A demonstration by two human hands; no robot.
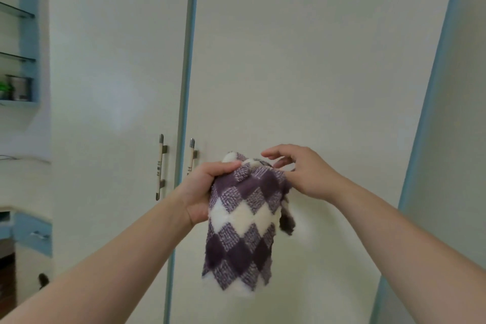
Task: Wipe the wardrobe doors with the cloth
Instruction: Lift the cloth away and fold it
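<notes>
Before the doors [302,60] | left hand [203,189] clamps cloth [244,223] bunched, hanging clear of them | right hand [302,171] pinches its top edge, likely refolding a pad for wiping

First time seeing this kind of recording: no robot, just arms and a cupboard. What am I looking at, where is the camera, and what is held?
There is no machine: a person works with bare hands. The one picture comes from a camera worn on the head, looking forward and down, so both forearms are the wearer's own. The left hand grips a purple and white checked cloth near its top, and the rest hangs down. The right hand touches the cloth's top edge; whether it pinches it is unclear. Behind are two shut pale wardrobe doors with handles beside the middle seam. Shelves sit at the picture's far left.
</notes>
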